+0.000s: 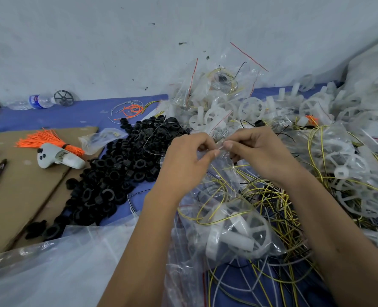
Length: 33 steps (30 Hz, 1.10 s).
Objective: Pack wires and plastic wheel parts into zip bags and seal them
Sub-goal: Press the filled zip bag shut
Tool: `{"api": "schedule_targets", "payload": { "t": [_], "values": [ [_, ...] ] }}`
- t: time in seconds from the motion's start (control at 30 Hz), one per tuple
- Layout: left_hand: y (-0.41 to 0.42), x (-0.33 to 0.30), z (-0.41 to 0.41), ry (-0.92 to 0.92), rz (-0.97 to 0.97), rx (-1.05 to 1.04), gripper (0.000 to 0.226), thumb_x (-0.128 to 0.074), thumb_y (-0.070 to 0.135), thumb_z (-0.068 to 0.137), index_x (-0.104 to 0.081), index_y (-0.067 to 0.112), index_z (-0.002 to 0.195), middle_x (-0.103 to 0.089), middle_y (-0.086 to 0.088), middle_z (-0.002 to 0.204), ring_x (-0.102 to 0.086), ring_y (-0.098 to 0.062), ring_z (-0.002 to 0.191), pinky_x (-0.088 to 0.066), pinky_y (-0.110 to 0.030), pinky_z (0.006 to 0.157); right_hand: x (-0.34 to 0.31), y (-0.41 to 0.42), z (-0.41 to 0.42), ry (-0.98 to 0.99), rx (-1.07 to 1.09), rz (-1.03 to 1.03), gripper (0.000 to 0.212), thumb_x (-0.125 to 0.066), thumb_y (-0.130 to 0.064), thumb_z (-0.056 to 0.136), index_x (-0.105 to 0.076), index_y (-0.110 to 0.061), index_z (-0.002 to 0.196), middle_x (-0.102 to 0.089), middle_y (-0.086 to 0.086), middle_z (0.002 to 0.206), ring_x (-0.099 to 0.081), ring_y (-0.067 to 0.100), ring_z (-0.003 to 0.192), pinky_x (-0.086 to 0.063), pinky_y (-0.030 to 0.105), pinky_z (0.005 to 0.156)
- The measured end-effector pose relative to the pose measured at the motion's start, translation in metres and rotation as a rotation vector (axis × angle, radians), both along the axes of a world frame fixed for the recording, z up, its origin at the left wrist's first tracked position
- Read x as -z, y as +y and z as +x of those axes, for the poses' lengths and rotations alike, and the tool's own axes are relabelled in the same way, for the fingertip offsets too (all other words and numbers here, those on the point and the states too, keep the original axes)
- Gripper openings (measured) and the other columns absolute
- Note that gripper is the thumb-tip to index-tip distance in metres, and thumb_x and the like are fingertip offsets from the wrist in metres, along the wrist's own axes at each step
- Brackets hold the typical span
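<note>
Both hands are pinching the top edge of the clear plastic zip bag [225,220]: left hand [189,155] on one side of the mouth, right hand [253,149] on the other, fingertips nearly meeting in the middle. Bag hangs down between my forearms, with a white spoked plastic wheel [236,234] and a loop of yellow-and-black wire [208,209] sitting in the bottom.

Looks like I'm at the sealing step. I can't really tell if the zip strip is already partly closed, it's clear plastic on clear plastic and tiny from up here.

How I'd do it: keep the two lips lined up flat, start the press at one corner and run thumb and finger along the strip, not just squeeze the centre. Make sure no wire end pokes up into the track or it won't close.

Pile of black plastic rings [117,165] sits just left of my hands, finished bags heaped behind.
</note>
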<state>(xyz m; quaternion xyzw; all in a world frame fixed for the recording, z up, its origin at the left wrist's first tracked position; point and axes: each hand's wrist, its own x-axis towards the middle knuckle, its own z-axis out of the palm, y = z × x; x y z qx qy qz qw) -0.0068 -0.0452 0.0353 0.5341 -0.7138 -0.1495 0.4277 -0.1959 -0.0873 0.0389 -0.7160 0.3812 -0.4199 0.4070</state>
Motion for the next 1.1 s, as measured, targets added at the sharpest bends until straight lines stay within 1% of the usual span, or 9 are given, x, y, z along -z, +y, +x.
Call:
{"api": "schedule_targets", "payload": {
  "t": [0.1, 0.17, 0.27, 0.4, 0.6, 0.77, 0.87, 1.0, 1.1],
  "values": [
    [0.000, 0.000, -0.001, -0.016, 0.003, -0.017, 0.008, -0.074, 0.018, 0.093, -0.072, 0.019, 0.085, -0.069, 0.010, 0.080, -0.064, -0.010, 0.082, -0.054, -0.040, 0.083, 0.001, 0.001, 0.001, -0.038, 0.022, -0.014, 0.007, -0.072, -0.010, 0.090, -0.079, -0.007, 0.092, -0.073, 0.012, 0.075, -0.065, 0.015, 0.066, -0.055, 0.028, 0.065],
    [-0.001, -0.001, -0.002, -0.018, 0.000, -0.015, 0.009, -0.074, 0.016, 0.093, -0.071, 0.018, 0.085, -0.069, 0.010, 0.080, -0.064, -0.010, 0.081, -0.054, -0.039, 0.082, 0.001, 0.001, 0.000, -0.039, 0.047, -0.043, 0.006, -0.075, -0.012, 0.089, -0.079, -0.009, 0.090, -0.073, 0.010, 0.074, -0.065, 0.018, 0.066, -0.057, 0.031, 0.065],
    [-0.001, -0.002, -0.003, -0.013, 0.003, -0.021, 0.013, -0.075, 0.015, 0.091, -0.070, 0.021, 0.080, -0.068, 0.011, 0.077, -0.062, -0.006, 0.077, -0.053, -0.029, 0.078, 0.001, 0.001, 0.000, -0.035, 0.058, -0.078, 0.005, -0.075, -0.012, 0.088, -0.079, -0.009, 0.089, -0.072, 0.011, 0.076, -0.065, 0.022, 0.067, -0.058, 0.036, 0.067],
    [-0.001, -0.004, -0.002, 0.053, 0.038, -0.012, 0.012, -0.077, 0.016, 0.090, -0.072, 0.021, 0.080, -0.070, 0.011, 0.078, -0.064, -0.005, 0.077, -0.049, -0.017, 0.075, 0.000, 0.002, 0.001, -0.046, 0.051, -0.099, 0.004, -0.074, -0.010, 0.089, -0.077, -0.009, 0.086, -0.069, 0.010, 0.073, -0.062, 0.018, 0.064, -0.054, 0.034, 0.066],
    [0.000, -0.001, 0.012, 0.042, 0.099, -0.017, 0.010, -0.071, 0.019, 0.096, -0.076, 0.018, 0.087, -0.073, 0.009, 0.084, -0.068, -0.009, 0.085, -0.054, -0.028, 0.084, 0.001, 0.002, -0.003, -0.036, 0.073, -0.095, 0.007, -0.071, -0.009, 0.092, -0.076, -0.009, 0.088, -0.070, 0.011, 0.074, -0.063, 0.014, 0.066, -0.055, 0.025, 0.068],
    [0.001, -0.004, 0.021, 0.105, 0.084, -0.022, 0.013, -0.080, 0.015, 0.088, -0.075, 0.019, 0.077, -0.070, 0.006, 0.069, -0.059, -0.005, 0.064, -0.049, -0.020, 0.063, 0.003, 0.003, -0.002, -0.079, 0.090, -0.052, 0.007, -0.071, -0.008, 0.091, -0.077, -0.011, 0.087, -0.069, 0.012, 0.068, -0.061, 0.018, 0.061, -0.055, 0.029, 0.065],
    [0.001, -0.007, 0.020, 0.084, 0.068, -0.016, 0.014, -0.081, 0.015, 0.087, -0.073, 0.019, 0.076, -0.068, 0.005, 0.069, -0.055, -0.003, 0.062, -0.048, -0.018, 0.060, 0.004, 0.002, -0.001, -0.107, 0.105, -0.036, 0.008, -0.072, -0.009, 0.090, -0.077, -0.012, 0.085, -0.068, 0.009, 0.064, -0.059, 0.017, 0.057, -0.053, 0.027, 0.061],
    [0.001, -0.008, 0.016, 0.055, 0.066, 0.016, 0.011, -0.079, 0.012, 0.088, -0.073, 0.017, 0.081, -0.070, 0.007, 0.075, -0.062, -0.005, 0.069, -0.050, -0.017, 0.068, 0.003, 0.002, -0.001, -0.083, 0.065, -0.037, 0.008, -0.073, -0.009, 0.090, -0.076, -0.012, 0.083, -0.067, 0.003, 0.062, -0.059, 0.015, 0.057, -0.051, 0.026, 0.060],
    [0.001, -0.007, 0.010, 0.084, 0.060, 0.050, 0.005, -0.075, 0.013, 0.092, -0.076, 0.013, 0.086, -0.072, 0.003, 0.079, -0.067, -0.014, 0.078, -0.055, -0.030, 0.078, 0.001, 0.004, 0.002, -0.075, 0.024, -0.039, 0.008, -0.073, -0.005, 0.089, -0.076, -0.010, 0.083, -0.066, -0.001, 0.062, -0.058, 0.013, 0.057, -0.049, 0.024, 0.059]
  ]
}}
